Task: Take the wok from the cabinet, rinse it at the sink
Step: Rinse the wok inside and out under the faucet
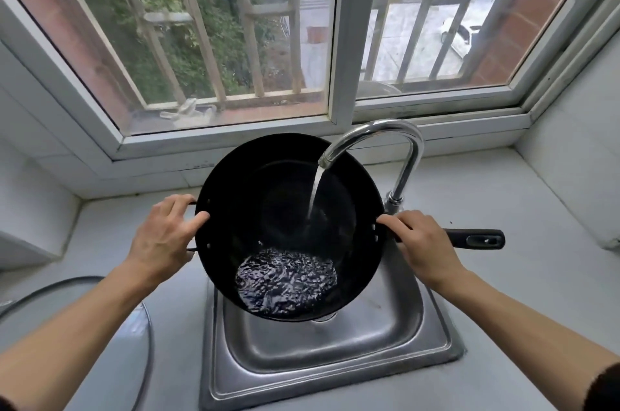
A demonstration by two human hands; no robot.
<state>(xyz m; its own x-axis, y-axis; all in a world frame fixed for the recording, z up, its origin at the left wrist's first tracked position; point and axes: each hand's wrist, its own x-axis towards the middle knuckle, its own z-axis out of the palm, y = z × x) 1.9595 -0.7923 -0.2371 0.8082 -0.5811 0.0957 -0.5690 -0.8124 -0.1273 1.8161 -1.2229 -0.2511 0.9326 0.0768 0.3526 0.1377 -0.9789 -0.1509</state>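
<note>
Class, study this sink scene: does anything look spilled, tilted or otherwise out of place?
Nothing is spilled. The wok is tilted toward the person, so water from the faucet pools at its near side, over the sink. The left hand and right hand hold its handles, as suits rinsing.

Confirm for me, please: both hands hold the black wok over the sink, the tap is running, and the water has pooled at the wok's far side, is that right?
Not quite. The head view shows the water pooled at the near side of the wok, toward the person. Otherwise correct: the left hand and right hand hold it over the sink, tap running.
</note>
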